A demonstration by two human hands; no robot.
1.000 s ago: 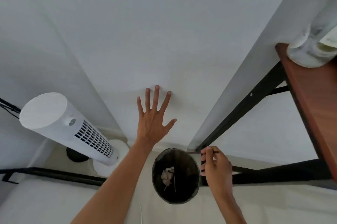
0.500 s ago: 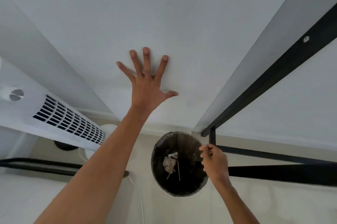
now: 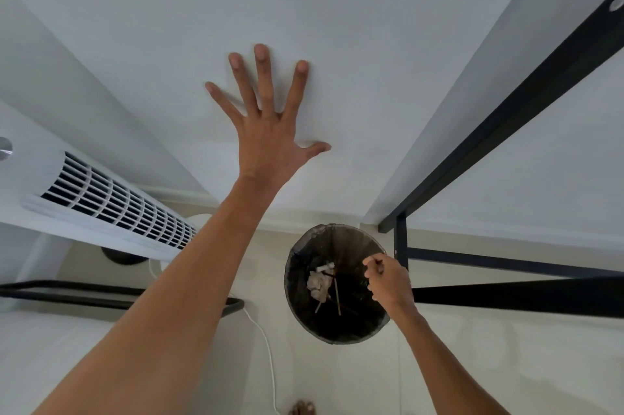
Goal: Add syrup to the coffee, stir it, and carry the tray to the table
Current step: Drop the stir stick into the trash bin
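L hand (image 3: 266,130): fingers spread wide, palm flat vs. white wall (image 3: 337,26); grip wide, holds nothing.
R hand (image 3: 388,281): over rim of round black mesh waste bin (image 3: 337,323), fingers curled narrow, thumb + forefinger pinched together at top; cannot tell if anything is held in the pinch.
Bin contents: crumpled whitish paper (image 3: 316,283), thin wooden stick (image 3: 337,293) leaning inside, small white scrap nr top.
Bin position: on pale floor (image 3: 236,364), just beside black metal table frame (image 3: 506,110) at R, near wall base.
Task things: coffee, syrup, tray – none in view.
White tower fan w/ slatted grille (image 3: 111,205): L side, tilted across view; white cable (image 3: 266,347) runs over floor below it.
Black rail (image 3: 101,296): low at L, under L forearm.
Bare toes (image 3: 302,408): bottom edge, centre.
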